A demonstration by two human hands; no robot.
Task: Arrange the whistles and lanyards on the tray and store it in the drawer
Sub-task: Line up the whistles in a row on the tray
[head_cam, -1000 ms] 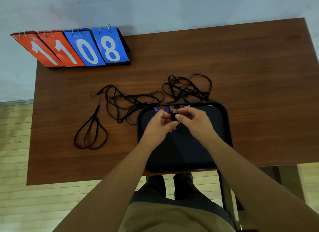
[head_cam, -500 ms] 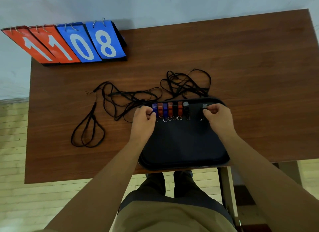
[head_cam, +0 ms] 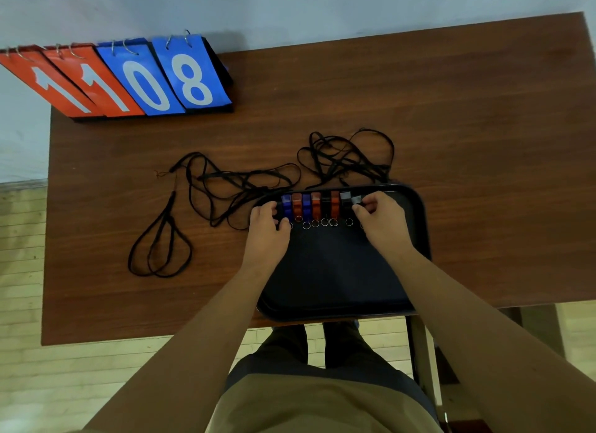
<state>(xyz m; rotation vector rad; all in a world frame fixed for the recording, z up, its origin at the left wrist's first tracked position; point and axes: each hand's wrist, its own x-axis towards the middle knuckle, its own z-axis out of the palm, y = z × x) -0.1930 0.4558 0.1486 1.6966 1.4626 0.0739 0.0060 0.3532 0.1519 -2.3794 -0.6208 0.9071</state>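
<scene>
Along the far edge of the black tray [head_cam: 416,239] a row of whistles [head_cam: 314,205] stands side by side: blue, orange, blue, orange, black, orange, then dark ones with grey tops. Half a second ago the right hand [head_cam: 382,221] sat well apart from the row, near the tray's right rim; now it has closed in, and its fingertips pinch the rightmost grey-topped whistle [head_cam: 355,201] just beside its neighbour. The left hand [head_cam: 267,226] has stayed at the row's left end, fingers curled and pressed against the first blue whistle; whether it truly grasps it I cannot tell.

The whistles look like glossy moulded plastic, blocky in shape, each ending in a small metal split ring [head_cam: 306,225] on the near side. The tray is matte, rectangular with rounded corners and a raised lip, overhanging the table's near edge. Flat, thin black lanyards [head_cam: 225,187] lie in loose tangles on the brown wood-grain table [head_cam: 483,126], one bunch touching the tray's far rim. At the far left corner, a flip scoreboard [head_cam: 129,78] of orange and blue cards on metal rings reads 1108.
</scene>
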